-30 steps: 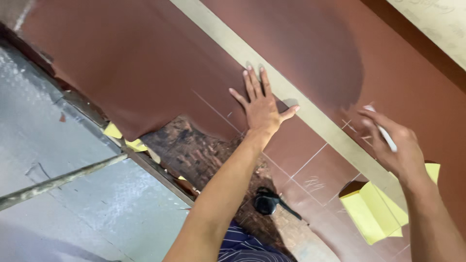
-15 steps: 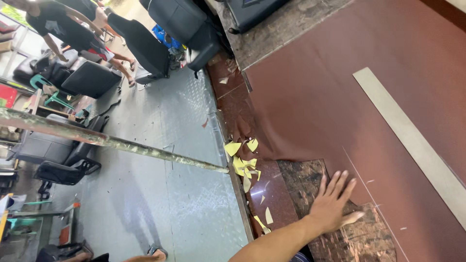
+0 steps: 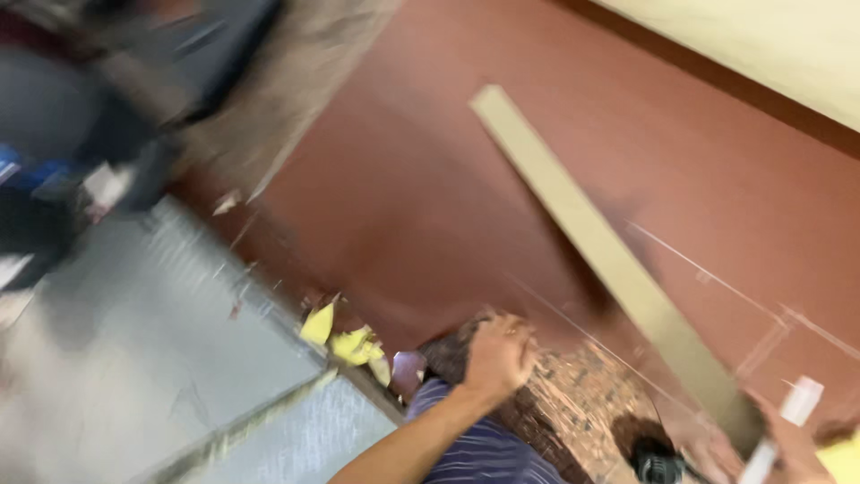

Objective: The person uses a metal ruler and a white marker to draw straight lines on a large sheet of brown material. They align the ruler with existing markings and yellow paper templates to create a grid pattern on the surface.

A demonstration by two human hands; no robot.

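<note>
Head view. The surface is a large reddish-brown sheet (image 3: 430,179) laid flat, with a pale straightedge (image 3: 609,260) lying diagonally across it and thin scribed lines (image 3: 708,269) marked on the sheet beside the straightedge. A grey metal floor (image 3: 134,358) lies to the left; yellow scraps (image 3: 345,341) sit at the sheet's edge. The frame is motion-blurred, so fine detail is unreliable.

The left hand (image 3: 497,354) rests on the sheet near its lower edge, fingers curled under; it grasps nothing visible and appears to press down as a brace. The right hand (image 3: 788,444), at the lower right corner, is closed around a white marker (image 3: 784,430) held upright just beside the lower end of the straightedge. A dark round tool (image 3: 658,466) lies on a mottled patch (image 3: 582,394) between the two hands.

Judgement on technique: marking goes best with the straightedge pinned flat so it cannot pivot, the marker tip kept tight against its edge, and the stroke drawn in one pass. The bracing hand sits apart from the straightedge; nearer it, the guide would hold steadier.
</note>
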